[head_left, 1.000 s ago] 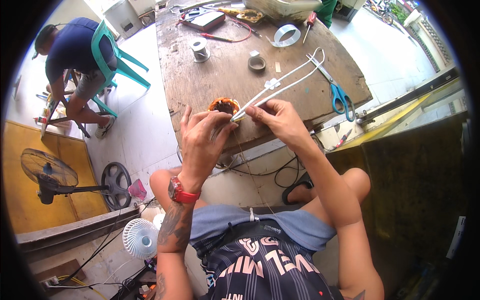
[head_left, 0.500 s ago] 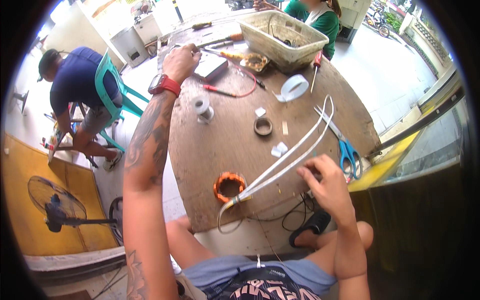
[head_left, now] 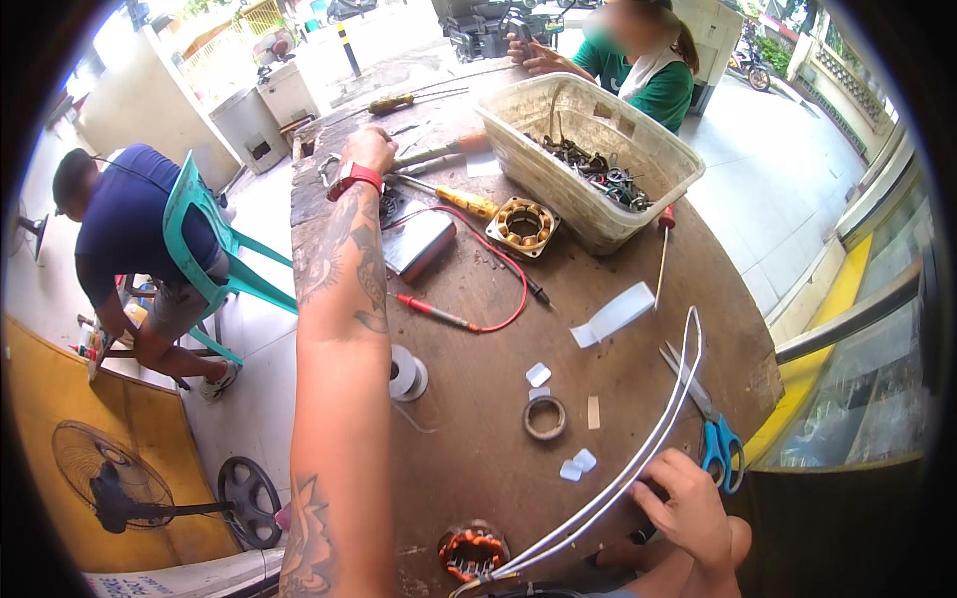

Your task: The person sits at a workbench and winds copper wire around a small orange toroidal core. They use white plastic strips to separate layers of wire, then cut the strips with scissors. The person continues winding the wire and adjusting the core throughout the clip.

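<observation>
Left hand: this hand (head_left: 370,149) has gone from the orange, ring-shaped wound coil (head_left: 453,544) to the far-left part of the brown wooden worktop (head_left: 469,384) since a second ago. Fingers mostly turned from view; cannot tell if apart, together or clamped. Nearest thing: long grey-shafted tool with brown handle (head_left: 469,144).
Right hand: this one (head_left: 686,505) is by the near-right edge, fingers curled, thumb close to index, at the long white-sleeved leads (head_left: 638,460). Overlap hides whether they pinch or lie alongside. Seems placed to steady the long curve.
Blue-handled scissors: the pair (head_left: 713,431) lies just beyond the right hand, blades toward the far edge; probably left there for easy reach.
Far side: white plastic tub (head_left: 543,189) of mixed small parts and red-and-black probe (head_left: 439,312), both well apart from the coil; likely parked out of the leads' way.
Coil: flat at the near edge, left of the right hand. Orange windings round a dark, toothed opening.
Leads: smooth, slim, bright; double back in a narrow loop near the right edge, both strands converging beside the coil. Lower ends cut off by the view.
</observation>
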`<state>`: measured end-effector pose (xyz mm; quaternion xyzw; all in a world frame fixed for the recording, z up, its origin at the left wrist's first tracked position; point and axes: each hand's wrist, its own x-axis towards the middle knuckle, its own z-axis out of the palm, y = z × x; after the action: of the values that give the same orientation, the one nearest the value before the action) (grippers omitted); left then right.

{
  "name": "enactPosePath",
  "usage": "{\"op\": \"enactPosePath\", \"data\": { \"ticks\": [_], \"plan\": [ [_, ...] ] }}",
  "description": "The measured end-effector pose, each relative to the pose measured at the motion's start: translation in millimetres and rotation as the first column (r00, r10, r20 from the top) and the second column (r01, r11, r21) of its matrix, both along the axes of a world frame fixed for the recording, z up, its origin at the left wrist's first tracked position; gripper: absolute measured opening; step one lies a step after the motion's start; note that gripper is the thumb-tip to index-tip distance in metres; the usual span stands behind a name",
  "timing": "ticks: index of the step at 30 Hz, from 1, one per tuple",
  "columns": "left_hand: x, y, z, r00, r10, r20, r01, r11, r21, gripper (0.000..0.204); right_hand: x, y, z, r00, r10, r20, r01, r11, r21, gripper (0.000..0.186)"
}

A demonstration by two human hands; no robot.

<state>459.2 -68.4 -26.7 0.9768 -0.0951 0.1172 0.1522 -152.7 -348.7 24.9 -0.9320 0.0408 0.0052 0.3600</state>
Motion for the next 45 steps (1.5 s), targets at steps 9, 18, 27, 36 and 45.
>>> {"op": "enactPosePath", "data": {
  "ticks": [9, 18, 27, 36, 45],
  "plan": [
    [-5.3, -8.6, 11.9, 0.982, 0.122, 0.145, -0.077, 0.956, -0.285, 0.047, -4.1, -6.9, 0.9, 0.995, 0.003, -0.104, 0.003, 0.999, 0.053, 0.017],
    [-201.3, -14.5, 188.4, 0.449, -0.590, 0.671, 0.718, 0.685, 0.123, 0.027, -21.1, 5.7, 18.5, 0.930, -0.229, 0.288, 0.162, 0.958, 0.238, 0.019],
    [-590.5, -34.2, 105.3, 0.665, -0.747, -0.016, 0.607, 0.552, -0.571, 0.016, -34.1, 51.9, 10.7, 0.949, -0.226, 0.217, -0.088, 0.472, 0.877, 0.037],
    [-723.0, 32.8, 37.6, 0.737, -0.561, -0.375, -0.269, 0.266, -0.926, 0.019, -100.6, 81.4, -9.1, 0.989, 0.132, 0.071, -0.127, 0.485, 0.865, 0.024],
    [-741.9, 32.3, 23.5, 0.910, -0.350, -0.223, -0.050, 0.442, -0.896, 0.015, -121.3, 111.8, -39.6, 0.959, 0.277, 0.064, -0.207, 0.526, 0.825, 0.025]
  ]
}}
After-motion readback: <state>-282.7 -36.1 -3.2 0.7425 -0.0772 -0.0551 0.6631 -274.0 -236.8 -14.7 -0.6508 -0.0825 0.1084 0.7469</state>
